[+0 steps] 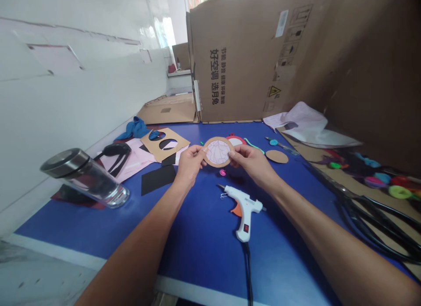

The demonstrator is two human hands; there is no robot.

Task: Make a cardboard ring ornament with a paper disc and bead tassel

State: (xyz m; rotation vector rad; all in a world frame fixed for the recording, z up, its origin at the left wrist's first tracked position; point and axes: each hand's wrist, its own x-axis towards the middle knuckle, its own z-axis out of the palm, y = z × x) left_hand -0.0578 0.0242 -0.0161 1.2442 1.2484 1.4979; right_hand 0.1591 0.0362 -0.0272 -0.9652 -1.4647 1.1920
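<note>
Between my two hands, raised a little over the blue table, is a cardboard ring with a pale, line-patterned sheet filling its middle. My left hand pinches its left edge, thumb on top. The right edge is pinched by my right hand. Below the ring lies a white hot glue gun with an orange trigger, its nozzle pointing up and left. A small pink piece rests near the nozzle. Just behind the ring, a red-rimmed white disc is partly hidden.
A glass water bottle stands at left, near black paper and a cardboard sheet with round holes. A cardboard oval lies right. Big black-handled scissors sit at far right. A large carton blocks the back.
</note>
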